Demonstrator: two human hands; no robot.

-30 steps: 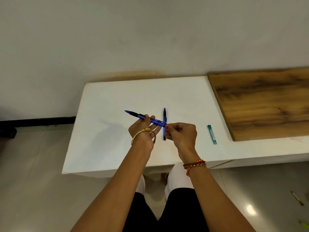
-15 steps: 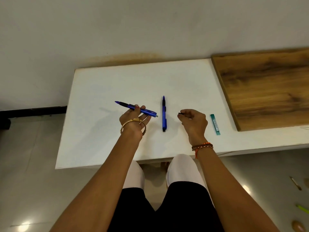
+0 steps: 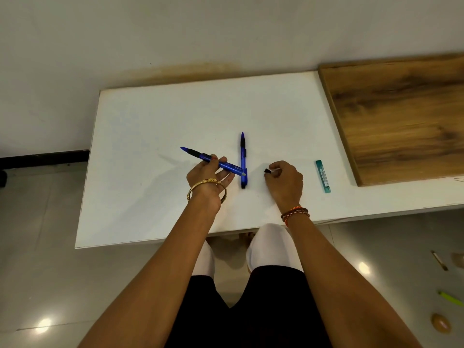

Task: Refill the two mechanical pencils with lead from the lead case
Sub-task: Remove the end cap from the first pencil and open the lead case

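Observation:
My left hand (image 3: 209,175) grips a blue mechanical pencil (image 3: 200,156) slanted above the white table (image 3: 150,126), tip pointing up-left, its rear end uncapped and open. A second blue pencil (image 3: 243,159) lies flat on the table just right of it, tip pointing away from me. My right hand (image 3: 285,180) rests on the table and pinches a small black cap (image 3: 267,171) at its fingertips. The teal lead case (image 3: 323,176) lies on the table to the right of that hand, untouched.
A wooden board (image 3: 401,116) covers the table's right part, next to the lead case. The wall runs along the table's far edge. On the floor at right lie a green pen (image 3: 450,298), another pen (image 3: 439,259) and a small brown object (image 3: 440,329).
My right hand pulled the black cap off the rear of the held pencil and moved right, down to the table. The left hand lowered slightly, keeping the pencil.

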